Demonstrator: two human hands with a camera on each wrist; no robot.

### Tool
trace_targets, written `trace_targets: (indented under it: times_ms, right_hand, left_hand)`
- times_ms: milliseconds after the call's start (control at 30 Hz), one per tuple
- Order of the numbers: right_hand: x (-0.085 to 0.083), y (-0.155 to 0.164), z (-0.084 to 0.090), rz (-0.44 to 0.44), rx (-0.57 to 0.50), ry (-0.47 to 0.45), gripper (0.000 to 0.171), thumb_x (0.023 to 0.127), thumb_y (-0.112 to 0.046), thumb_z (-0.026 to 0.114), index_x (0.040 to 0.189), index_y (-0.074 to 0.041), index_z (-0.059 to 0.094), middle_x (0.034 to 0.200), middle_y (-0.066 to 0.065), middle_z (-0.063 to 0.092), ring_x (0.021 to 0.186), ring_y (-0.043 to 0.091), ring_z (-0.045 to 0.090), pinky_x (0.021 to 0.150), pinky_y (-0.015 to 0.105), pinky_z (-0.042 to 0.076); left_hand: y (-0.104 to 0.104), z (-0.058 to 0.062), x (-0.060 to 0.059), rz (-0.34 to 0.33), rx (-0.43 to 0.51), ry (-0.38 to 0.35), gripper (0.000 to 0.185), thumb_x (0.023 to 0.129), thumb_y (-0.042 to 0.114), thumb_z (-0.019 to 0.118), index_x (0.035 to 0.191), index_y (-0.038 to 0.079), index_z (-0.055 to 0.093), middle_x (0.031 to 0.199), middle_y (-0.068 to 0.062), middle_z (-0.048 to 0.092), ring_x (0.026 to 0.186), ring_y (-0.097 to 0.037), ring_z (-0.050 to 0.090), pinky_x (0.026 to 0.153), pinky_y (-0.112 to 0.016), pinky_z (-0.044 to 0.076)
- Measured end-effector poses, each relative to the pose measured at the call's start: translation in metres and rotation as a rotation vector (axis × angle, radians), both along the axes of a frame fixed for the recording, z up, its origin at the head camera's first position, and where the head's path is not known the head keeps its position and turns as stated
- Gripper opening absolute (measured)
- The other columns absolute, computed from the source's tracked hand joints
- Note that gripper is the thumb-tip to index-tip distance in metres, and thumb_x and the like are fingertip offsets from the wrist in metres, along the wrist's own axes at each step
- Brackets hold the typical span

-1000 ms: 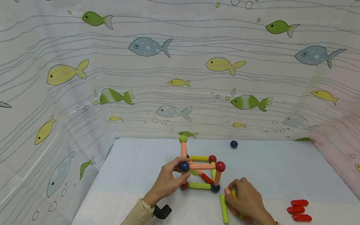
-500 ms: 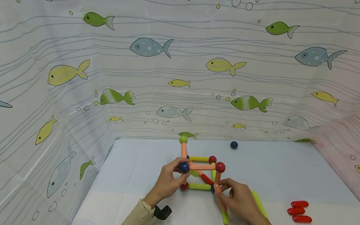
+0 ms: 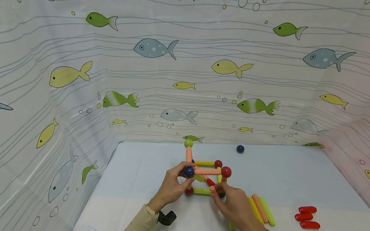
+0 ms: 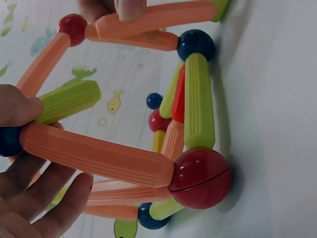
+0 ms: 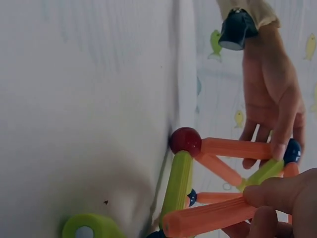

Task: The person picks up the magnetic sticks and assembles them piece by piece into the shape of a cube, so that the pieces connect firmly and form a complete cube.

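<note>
A frame of magnetic rods and balls (image 3: 205,172) stands on the table, with orange, lime-green, yellow and red rods between red, blue and green balls. At its near upper left corner my left hand (image 3: 172,189) pinches a lime-green rod (image 4: 69,101) beside a blue ball (image 3: 189,171). My right hand (image 3: 236,207) holds a loose orange rod (image 5: 210,217) between thumb and fingers, close to the frame's near right upright. In the left wrist view, this rod overlaps that upright near the lower blue ball (image 4: 196,45); I cannot tell whether they touch.
Right of my right hand lie a yellow rod (image 3: 256,210), an orange rod (image 3: 260,209) and a lime-green rod (image 3: 267,211). Another lime-green rod (image 5: 91,228) lies partly hidden by that hand. Several short red rods (image 3: 307,217) lie farther right. A blue ball (image 3: 240,149) sits at the back.
My right hand has moved left from the loose rods to the frame, bringing an orange rod with it. My left hand has kept its place at the frame's corner.
</note>
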State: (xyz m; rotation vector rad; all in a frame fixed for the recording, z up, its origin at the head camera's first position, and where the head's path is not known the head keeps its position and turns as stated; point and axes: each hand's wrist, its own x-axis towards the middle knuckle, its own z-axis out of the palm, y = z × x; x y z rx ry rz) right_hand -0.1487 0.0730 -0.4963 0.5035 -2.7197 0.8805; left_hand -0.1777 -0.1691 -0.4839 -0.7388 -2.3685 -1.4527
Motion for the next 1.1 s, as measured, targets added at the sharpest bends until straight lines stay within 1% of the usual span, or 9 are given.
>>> trace_targets:
  times_ms: [100,133,233,367,533,733,833,1000,1100]
  right_hand:
    - [-0.003,-0.007,0.002,0.007,0.033,0.042,0.024,0.087,-0.022,0.089,0.105,-0.013,0.075,0.085,-0.004,0.078,0.069,0.004,0.066,0.066,0.017,0.056]
    - [-0.004,-0.009,0.002,0.011,0.039,0.054,0.023,0.088,-0.021,0.089,0.104,-0.013,0.075,0.083,-0.005,0.076,0.067,0.003,0.065,0.066,0.017,0.057]
    - [-0.007,-0.015,0.001,0.024,0.042,0.095,0.019,0.089,-0.019,0.087,0.101,-0.01,0.075,0.077,-0.005,0.072,0.061,0.0,0.056,0.061,0.016,0.055]
    - [-0.012,-0.022,-0.003,0.041,0.039,0.139,0.017,0.091,-0.018,0.085,0.097,-0.008,0.073,0.074,-0.005,0.068,0.057,0.001,0.053,0.058,0.017,0.053]
    - [-0.015,-0.03,-0.004,0.053,0.043,0.172,0.017,0.09,-0.01,0.085,0.095,-0.005,0.07,0.075,-0.002,0.066,0.056,0.004,0.051,0.053,0.018,0.048]
    - [-0.017,-0.035,-0.006,0.038,0.059,0.182,0.019,0.09,-0.009,0.085,0.098,-0.004,0.068,0.078,0.003,0.071,0.054,0.005,0.051,0.053,0.016,0.049]
    - [-0.017,-0.036,-0.007,0.036,0.059,0.18,0.02,0.091,-0.01,0.084,0.1,-0.004,0.067,0.081,0.003,0.071,0.055,0.006,0.053,0.054,0.017,0.052]
    - [-0.017,-0.039,-0.009,0.036,0.047,0.177,0.022,0.091,-0.009,0.084,0.103,-0.004,0.066,0.087,0.005,0.073,0.061,0.011,0.064,0.061,0.024,0.061]
    - [-0.018,-0.04,-0.011,0.036,0.03,0.169,0.023,0.091,-0.008,0.084,0.104,-0.005,0.065,0.09,0.007,0.074,0.064,0.014,0.068,0.063,0.025,0.062]
  left_hand:
    - [0.0,0.0,0.0,-0.001,0.005,-0.009,0.045,0.093,-0.001,0.077,0.133,0.014,0.065,0.128,-0.017,0.074,0.099,-0.021,0.076,0.085,-0.03,0.063]
    - [0.0,0.0,0.0,-0.002,0.006,-0.011,0.044,0.093,-0.002,0.077,0.134,0.012,0.065,0.128,-0.017,0.074,0.1,-0.023,0.076,0.085,-0.03,0.063]
    - [0.0,0.0,0.001,-0.004,0.011,-0.011,0.044,0.093,-0.002,0.077,0.133,0.01,0.065,0.128,-0.018,0.073,0.1,-0.024,0.077,0.085,-0.03,0.063]
    - [0.0,-0.001,0.001,-0.005,0.017,-0.001,0.044,0.093,-0.002,0.077,0.133,0.012,0.065,0.127,-0.017,0.074,0.098,-0.021,0.077,0.084,-0.03,0.063]
    - [0.001,0.0,0.001,-0.006,0.025,0.01,0.044,0.093,0.0,0.078,0.133,0.015,0.065,0.126,-0.015,0.075,0.097,-0.016,0.076,0.082,-0.03,0.063]
    - [0.001,0.0,0.0,-0.007,0.02,0.0,0.043,0.092,-0.002,0.077,0.133,0.007,0.065,0.127,-0.015,0.074,0.099,-0.021,0.076,0.083,-0.03,0.063]
    - [0.001,0.0,0.0,-0.002,0.016,-0.004,0.044,0.092,-0.003,0.077,0.132,0.005,0.065,0.128,-0.016,0.074,0.099,-0.021,0.077,0.083,-0.03,0.063]
    - [-0.001,0.0,0.0,0.0,0.016,-0.017,0.044,0.092,-0.003,0.077,0.132,0.011,0.065,0.128,-0.018,0.073,0.098,-0.012,0.075,0.082,-0.03,0.063]
    - [-0.003,0.002,-0.001,-0.001,0.01,-0.025,0.044,0.092,-0.003,0.077,0.132,0.012,0.065,0.128,-0.017,0.074,0.098,-0.012,0.074,0.081,-0.03,0.063]
